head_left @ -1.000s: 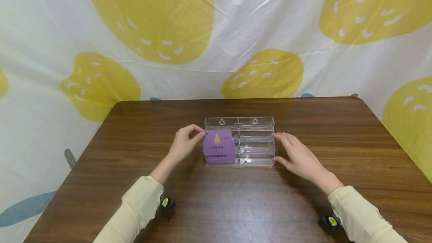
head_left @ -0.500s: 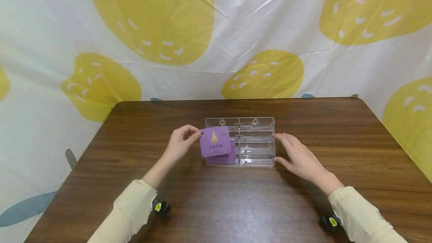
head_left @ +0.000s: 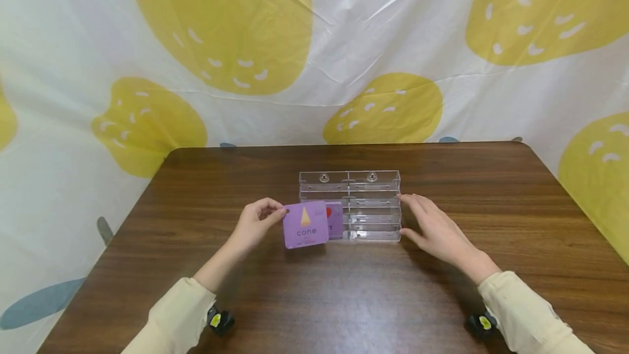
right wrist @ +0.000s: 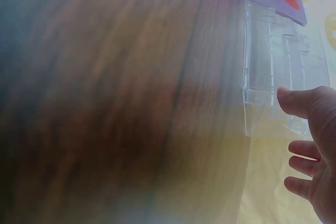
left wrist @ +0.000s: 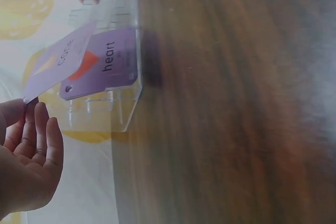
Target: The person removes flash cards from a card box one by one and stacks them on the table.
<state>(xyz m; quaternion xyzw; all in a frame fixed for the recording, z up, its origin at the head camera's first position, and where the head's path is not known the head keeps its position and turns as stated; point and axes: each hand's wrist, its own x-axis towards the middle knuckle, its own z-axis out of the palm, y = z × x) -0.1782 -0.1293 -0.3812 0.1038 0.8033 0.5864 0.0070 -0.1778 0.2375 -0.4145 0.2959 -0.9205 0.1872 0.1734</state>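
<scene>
My left hand [head_left: 253, 225] pinches a purple flash card [head_left: 306, 224] by its upper left corner, where there is a small punched hole. The card bears a yellow cone and the word "cone", and is held in front of the left side of a clear acrylic card rack [head_left: 373, 217]. Behind it, a purple heart flash card [left wrist: 107, 61] sits in the rack's lowest left pocket, partly covered in the head view. My right hand [head_left: 437, 228] rests its thumb and fingertips at the rack's right side, fingers fairly straight.
The tiered rack has two columns of pockets, with two round hanging holes along its top. It stands on a brown wooden table [head_left: 373, 299]. Behind the table's far edge hangs a white curtain [head_left: 275, 119] with yellow fruit prints.
My left hand has drawn the cone card away from the rack, tilting it, then down and left toward me. More of the heart card's right side shows. The right hand has stayed put.
</scene>
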